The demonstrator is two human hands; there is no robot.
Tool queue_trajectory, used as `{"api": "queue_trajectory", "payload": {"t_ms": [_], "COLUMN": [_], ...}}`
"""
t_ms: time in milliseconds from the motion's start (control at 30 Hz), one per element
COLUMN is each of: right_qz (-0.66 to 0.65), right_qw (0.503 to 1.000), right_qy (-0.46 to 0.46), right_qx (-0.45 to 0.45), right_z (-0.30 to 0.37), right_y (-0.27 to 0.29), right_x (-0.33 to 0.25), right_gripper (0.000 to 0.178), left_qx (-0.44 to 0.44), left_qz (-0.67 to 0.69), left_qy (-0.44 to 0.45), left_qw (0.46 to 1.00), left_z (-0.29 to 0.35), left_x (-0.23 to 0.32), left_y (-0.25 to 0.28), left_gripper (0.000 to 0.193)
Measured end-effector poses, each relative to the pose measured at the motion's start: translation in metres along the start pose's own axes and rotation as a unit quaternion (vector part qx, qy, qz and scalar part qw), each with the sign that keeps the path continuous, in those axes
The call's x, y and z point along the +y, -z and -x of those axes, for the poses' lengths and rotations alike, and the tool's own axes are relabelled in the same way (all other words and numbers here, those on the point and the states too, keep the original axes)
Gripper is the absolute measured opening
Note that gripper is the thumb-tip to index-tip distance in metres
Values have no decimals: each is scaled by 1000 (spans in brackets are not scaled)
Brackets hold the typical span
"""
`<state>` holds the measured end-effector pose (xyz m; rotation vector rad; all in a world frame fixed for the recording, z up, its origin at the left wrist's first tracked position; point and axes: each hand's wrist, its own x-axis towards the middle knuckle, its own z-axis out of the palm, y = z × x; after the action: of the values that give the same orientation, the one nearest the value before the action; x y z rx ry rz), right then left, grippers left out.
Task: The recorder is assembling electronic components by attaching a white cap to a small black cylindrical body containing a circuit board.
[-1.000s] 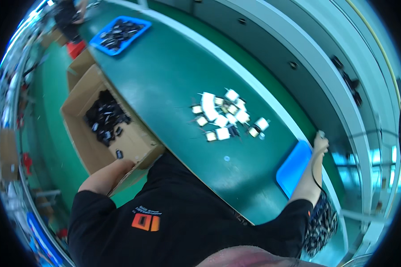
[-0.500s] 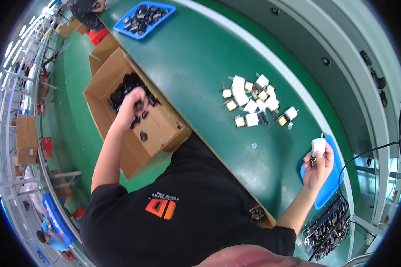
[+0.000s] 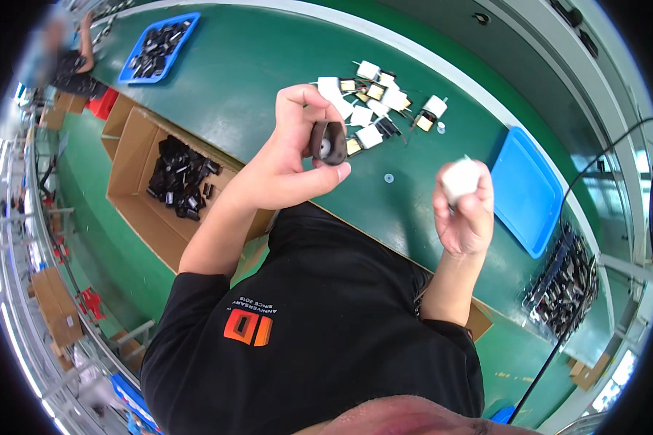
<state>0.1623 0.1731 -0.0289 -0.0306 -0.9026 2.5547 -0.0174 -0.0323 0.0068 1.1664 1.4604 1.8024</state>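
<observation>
My left hand [image 3: 297,145] pinches a dark ring-shaped part [image 3: 328,143]; my right hand [image 3: 466,214], well apart to its right, grips a white block [image 3: 461,177].

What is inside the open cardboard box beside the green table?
The cardboard box holds a heap of small black parts toward one end; the rest shows bare cardboard floor. Whatever lies under the heap is covered.

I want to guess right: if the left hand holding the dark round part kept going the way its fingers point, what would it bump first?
Probably the heap of small white parts on the green table, just past the left hand; depth is unclear.
</observation>
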Motion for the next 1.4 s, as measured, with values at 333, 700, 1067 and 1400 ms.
{"api": "queue_trajectory", "payload": {"t_ms": [333,700,1067,1400], "right_qz": [414,567,396,285], "right_qw": [909,819,916,957], "right_qy": [41,21,-65,-54], "right_qx": [33,-84,-22,-13], "right_z": [1,-4,9,10], "right_y": [-25,-31,-17,-1], "right_x": [-16,-41,-25,-16], "right_gripper": [33,27,25,22], "left_qx": [-100,-163,-157,-147], "left_qz": [-99,-255,-200,-192], "left_qy": [62,-33,0,33], "left_qw": [988,953,967,970], "left_z": [-17,-33,-34,-33], "left_x": [3,1,-5,-10], "left_y": [-18,-35,-48,-54], "left_gripper": [37,35,29,24]}}
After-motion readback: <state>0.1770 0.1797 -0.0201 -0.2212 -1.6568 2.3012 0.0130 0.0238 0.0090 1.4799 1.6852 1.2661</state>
